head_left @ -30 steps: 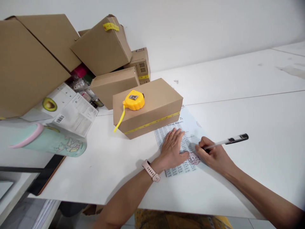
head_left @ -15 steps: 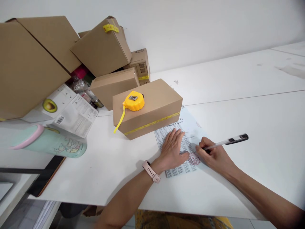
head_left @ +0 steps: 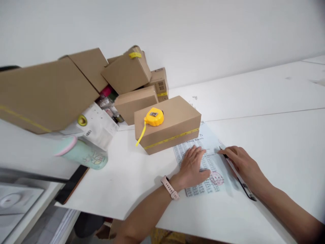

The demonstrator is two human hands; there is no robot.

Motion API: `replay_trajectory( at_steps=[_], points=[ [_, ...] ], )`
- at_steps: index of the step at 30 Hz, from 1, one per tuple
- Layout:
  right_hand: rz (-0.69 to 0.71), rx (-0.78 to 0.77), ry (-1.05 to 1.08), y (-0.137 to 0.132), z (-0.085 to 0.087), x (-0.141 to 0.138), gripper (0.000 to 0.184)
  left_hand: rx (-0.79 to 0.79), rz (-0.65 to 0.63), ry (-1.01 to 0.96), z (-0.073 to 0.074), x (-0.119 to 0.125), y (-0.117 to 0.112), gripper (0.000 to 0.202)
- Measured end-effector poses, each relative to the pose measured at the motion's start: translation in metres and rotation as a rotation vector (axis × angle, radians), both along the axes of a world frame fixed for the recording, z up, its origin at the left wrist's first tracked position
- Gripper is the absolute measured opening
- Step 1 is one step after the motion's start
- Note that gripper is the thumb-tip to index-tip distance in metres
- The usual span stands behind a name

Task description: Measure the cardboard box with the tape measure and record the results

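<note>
My left hand (head_left: 194, 167) lies on a printed sheet (head_left: 203, 189), fingers stretched out and thumb apart. A pink band circles that wrist. On the sheet are rows of text and a round red stamp beside my thumb. At the sheet's right edge, my right hand (head_left: 245, 166) has its fingers on a clear and black pen (head_left: 238, 178). The pen is slanted low along the inner side of the hand, tip pointing away from me. A cardboard box (head_left: 170, 132) covers the sheet's top edge. A yellow tape measure (head_left: 154, 117) rests on the box.
Several cardboard boxes (head_left: 127, 73) are stacked against the wall at the back left. In front of them are a white carton (head_left: 100, 125) with an avocado picture and a mint green bottle (head_left: 86, 154) lying on its side. A dark board (head_left: 72, 184) lies at the table's left edge.
My right hand has turned the pen from pointing up and right to lying low beside the hand, and drawn back from the stamp. My left hand stays on the sheet. The view has shifted.
</note>
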State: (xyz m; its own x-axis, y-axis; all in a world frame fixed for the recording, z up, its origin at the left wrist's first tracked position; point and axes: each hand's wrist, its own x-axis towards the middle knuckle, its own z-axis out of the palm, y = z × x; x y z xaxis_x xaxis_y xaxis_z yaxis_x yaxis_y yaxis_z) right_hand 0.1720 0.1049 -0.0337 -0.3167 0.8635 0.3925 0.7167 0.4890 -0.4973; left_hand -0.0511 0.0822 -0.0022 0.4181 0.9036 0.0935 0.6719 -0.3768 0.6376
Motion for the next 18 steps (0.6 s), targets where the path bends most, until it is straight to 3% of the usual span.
replay_trajectory(
  at_steps=[3,5,7,9,11,13,16,18],
  points=[
    [0.030,0.049,-0.023,0.009,-0.016,0.004,0.046,0.344,0.145,-0.187,0.025,-0.008,-0.001,0.030],
    [0.016,0.041,-0.008,0.013,-0.023,0.004,0.049,0.615,0.348,-0.252,0.053,-0.022,0.005,0.020],
    [0.000,0.018,0.021,0.015,-0.024,0.002,0.043,0.767,0.610,-0.217,0.082,-0.041,0.017,0.019],
    [-0.013,-0.010,0.059,0.015,-0.021,0.000,0.036,0.731,0.780,-0.149,0.105,-0.061,0.034,0.037],
    [-0.030,-0.039,0.096,0.014,-0.015,-0.002,0.031,0.554,0.816,-0.173,0.118,-0.078,0.049,0.060],
    [-0.070,-0.048,0.139,0.010,-0.007,-0.003,0.029,0.411,0.802,-0.245,0.124,-0.086,0.056,0.066],
    [-0.199,0.045,0.253,0.001,0.010,-0.006,0.032,0.371,0.774,-0.330,0.131,-0.083,0.044,0.062],
    [-0.285,0.078,0.385,-0.006,0.029,-0.011,0.031,0.284,0.679,-0.451,0.137,-0.074,0.024,0.054]
  ],
)
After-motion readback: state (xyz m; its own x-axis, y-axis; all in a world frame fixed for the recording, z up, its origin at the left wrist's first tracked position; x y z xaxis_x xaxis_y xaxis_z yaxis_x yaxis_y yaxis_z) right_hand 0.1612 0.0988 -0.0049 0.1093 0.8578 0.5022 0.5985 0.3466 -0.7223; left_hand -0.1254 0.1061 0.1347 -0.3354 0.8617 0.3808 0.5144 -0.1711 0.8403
